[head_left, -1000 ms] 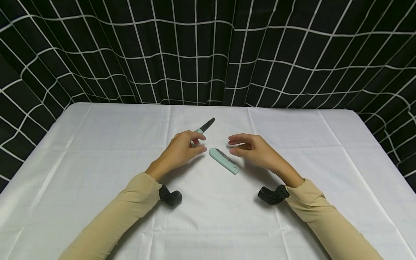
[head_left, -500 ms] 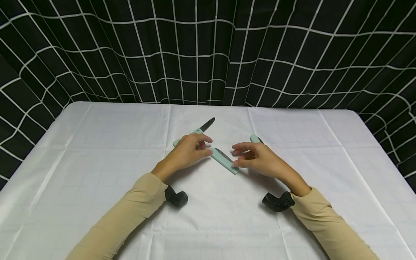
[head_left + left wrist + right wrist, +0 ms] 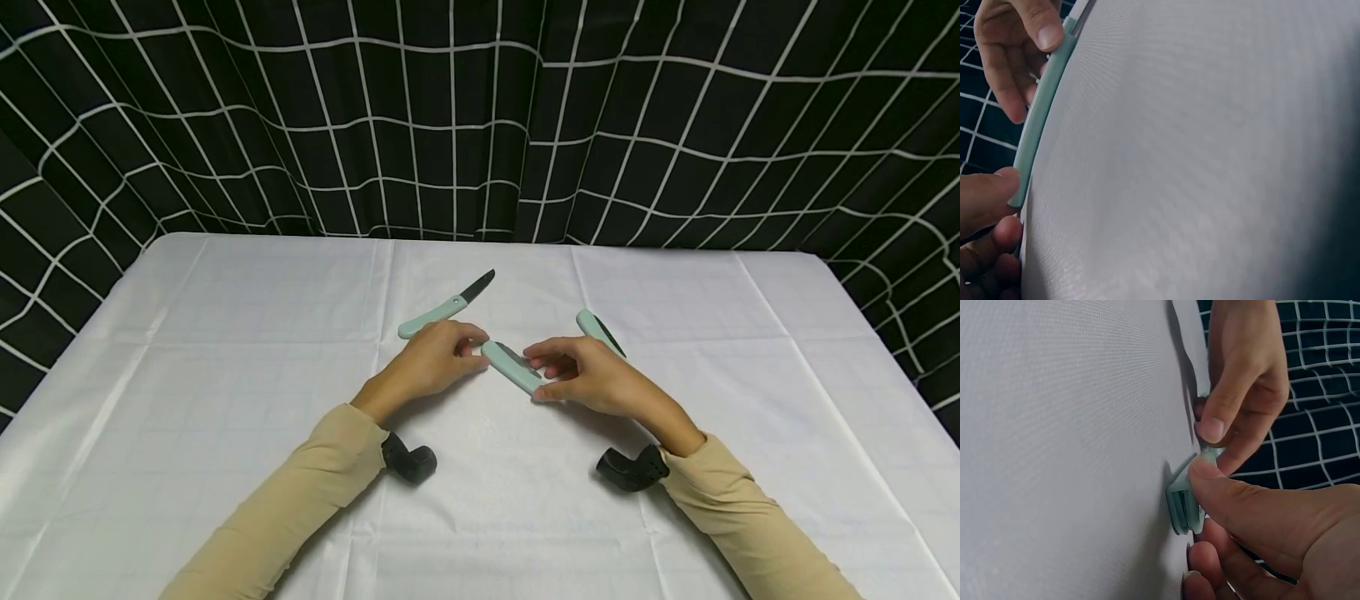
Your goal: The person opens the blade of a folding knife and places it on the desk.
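A folded mint-green pocket knife [image 3: 510, 367] lies slantwise on the white tablecloth [image 3: 225, 333]. My left hand [image 3: 471, 353] pinches its far-left end, and my right hand [image 3: 542, 379] pinches its near-right end between thumb and fingers. In the left wrist view the knife [image 3: 1038, 119] runs along the cloth, with my left thumb [image 3: 988, 197] at its near end. In the right wrist view my right thumb [image 3: 1235, 500] presses on the knife's end [image 3: 1184, 509].
An open knife [image 3: 446, 308] with a black blade and mint handle lies just behind my left hand. Another folded mint knife [image 3: 600, 331] lies behind my right hand. A black curtain with a white grid [image 3: 480, 117] hangs behind the table.
Both hands have closed in on the middle folded knife and taken hold of its ends. The right hand's shift left has uncovered the folded knife behind it.
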### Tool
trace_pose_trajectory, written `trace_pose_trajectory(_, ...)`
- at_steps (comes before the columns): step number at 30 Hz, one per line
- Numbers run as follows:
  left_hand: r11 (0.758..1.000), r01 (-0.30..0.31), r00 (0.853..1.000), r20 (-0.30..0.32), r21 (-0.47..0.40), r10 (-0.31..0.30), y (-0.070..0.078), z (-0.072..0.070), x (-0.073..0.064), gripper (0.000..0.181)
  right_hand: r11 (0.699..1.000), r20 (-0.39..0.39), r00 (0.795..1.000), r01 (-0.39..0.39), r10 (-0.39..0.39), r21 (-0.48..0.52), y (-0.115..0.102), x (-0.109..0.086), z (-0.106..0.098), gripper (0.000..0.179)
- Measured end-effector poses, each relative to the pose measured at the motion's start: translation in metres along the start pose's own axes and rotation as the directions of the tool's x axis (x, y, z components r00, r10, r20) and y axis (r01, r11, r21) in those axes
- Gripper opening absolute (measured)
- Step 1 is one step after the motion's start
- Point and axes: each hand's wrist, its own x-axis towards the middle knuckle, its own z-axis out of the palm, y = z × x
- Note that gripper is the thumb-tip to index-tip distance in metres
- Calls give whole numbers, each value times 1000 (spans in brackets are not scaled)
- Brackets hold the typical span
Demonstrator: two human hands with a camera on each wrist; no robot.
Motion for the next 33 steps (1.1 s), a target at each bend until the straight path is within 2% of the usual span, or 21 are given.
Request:
trace_pose_trajectory(10, 995, 43, 999, -26, -92, -46, -2, 0, -2, 22, 1000, 8, 1000, 11, -11, -26, -1, 0, 1, 46)
trace_pose_trajectory(17, 987, 28, 999, -26, -160, -33, -2, -3, -4, 26, 999, 20, 999, 28, -28, -16, 0, 1, 2, 39)
trace_pose_trajectory(25, 977, 21, 999, -42, -211, -31, 5, -4, -7, 27, 998, -44, 998, 46, -48, -32, -2, -1, 1, 28)
trace_pose_trajectory(30, 975, 30, 999, -33, -218, -38, 8, -5, -8, 28, 999, -78, 996, 51, -52, -20, -3, -1, 0, 23)
trace_pose_trajectory(33, 967, 32, 999, -26, -252, -39, 10, -5, -9, 27, 999, -96, 994, 48, -48, -3, -3, -1, 0, 19)
